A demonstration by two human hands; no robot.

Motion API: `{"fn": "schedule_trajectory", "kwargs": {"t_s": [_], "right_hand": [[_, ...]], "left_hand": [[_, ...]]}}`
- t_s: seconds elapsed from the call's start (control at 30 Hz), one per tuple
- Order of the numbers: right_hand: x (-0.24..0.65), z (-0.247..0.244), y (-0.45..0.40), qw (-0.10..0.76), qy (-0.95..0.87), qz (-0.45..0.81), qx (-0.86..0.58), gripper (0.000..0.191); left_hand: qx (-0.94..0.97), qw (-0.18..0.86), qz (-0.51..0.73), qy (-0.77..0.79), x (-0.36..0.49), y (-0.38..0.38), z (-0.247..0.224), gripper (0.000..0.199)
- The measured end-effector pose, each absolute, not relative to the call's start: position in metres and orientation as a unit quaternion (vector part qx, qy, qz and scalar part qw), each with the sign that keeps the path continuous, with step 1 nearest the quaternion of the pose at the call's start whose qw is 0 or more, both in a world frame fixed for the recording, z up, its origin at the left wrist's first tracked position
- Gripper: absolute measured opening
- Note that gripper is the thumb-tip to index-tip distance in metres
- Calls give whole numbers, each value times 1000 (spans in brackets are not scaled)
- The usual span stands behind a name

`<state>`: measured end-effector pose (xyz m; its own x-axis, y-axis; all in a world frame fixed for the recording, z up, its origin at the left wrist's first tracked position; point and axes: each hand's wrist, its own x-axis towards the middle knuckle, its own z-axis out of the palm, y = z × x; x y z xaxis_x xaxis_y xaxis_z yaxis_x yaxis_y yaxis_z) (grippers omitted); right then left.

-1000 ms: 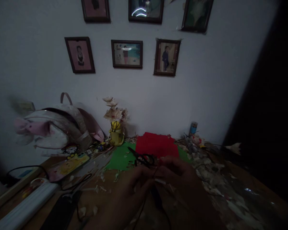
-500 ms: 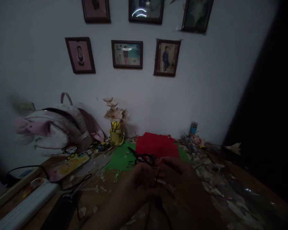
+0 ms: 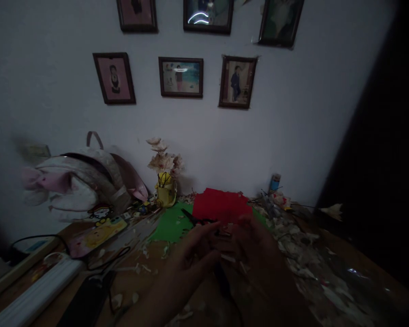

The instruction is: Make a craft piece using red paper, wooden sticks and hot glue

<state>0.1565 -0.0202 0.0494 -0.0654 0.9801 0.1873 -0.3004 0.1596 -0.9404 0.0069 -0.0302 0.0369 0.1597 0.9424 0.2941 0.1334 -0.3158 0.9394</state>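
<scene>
Both hands (image 3: 191, 261) (image 3: 259, 250) higher than earlier, left fingertips (image 3: 215, 225) in front of scissors (image 3: 188, 215)

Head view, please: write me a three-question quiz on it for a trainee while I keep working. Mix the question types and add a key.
1. Which of the person's hands is nearer the blades of the scissors?
2. True or false: the red sheet lies over part of the green paper.
3. Count the framed pictures on the wall, including those cut off by the edge of the view.

Key:
1. The left hand.
2. True.
3. Six.
</scene>
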Motion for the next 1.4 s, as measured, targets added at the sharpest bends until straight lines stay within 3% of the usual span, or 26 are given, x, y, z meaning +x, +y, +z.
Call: {"fn": "schedule_trajectory", "kwargs": {"t_s": [0.13, 0.4, 0.6, 0.77, 0.93, 1.13, 1.4], "right_hand": [[156, 41, -16, 547, -507, 561, -360, 35], [157, 35, -15, 565, -537, 436, -450, 31], [161, 34, -20, 539, -652, 190, -498, 19], [163, 36, -18, 531, -667, 111, -511, 13], [172, 44, -13, 556, -627, 158, -522, 21], [167, 51, -23, 561, -590, 319, -485, 24], [166, 47, -24, 540, -622, 278, -495, 20]], "left_hand": [[649, 441, 495, 373, 9, -31, 33, 39], [687, 420, 470, 361, 11, -40, 36, 43], [745, 326, 435, 387, 12, -40, 38, 47], [764, 328, 410, 375, 14, -47, 44, 38], [728, 365, 442, 376, 12, -48, 43, 38], [717, 343, 459, 396, 12, -40, 40, 44], [743, 324, 442, 384, 20, -43, 28, 49]]}}
